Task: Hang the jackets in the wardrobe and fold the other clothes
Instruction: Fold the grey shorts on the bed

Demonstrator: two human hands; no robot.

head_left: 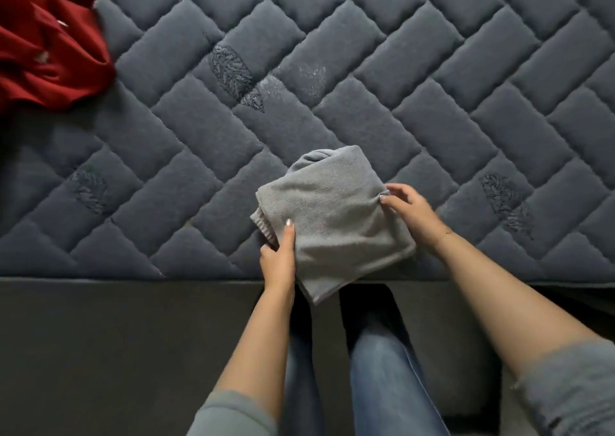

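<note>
A grey knitted garment (336, 222), folded into a compact square, lies near the front edge of the quilted mattress (366, 69), one corner hanging over the edge. My left hand (278, 257) grips its left side, thumb on top and fingers underneath. My right hand (407, 211) pinches the right edge of the fold. A crumpled red garment (46, 46) lies at the far left of the mattress, well away from both hands.
The dark bed frame (133, 335) runs along the front below the mattress edge. My legs in blue jeans (376, 369) stand against it. Bare quilted mattress stretches behind and to both sides of the grey garment.
</note>
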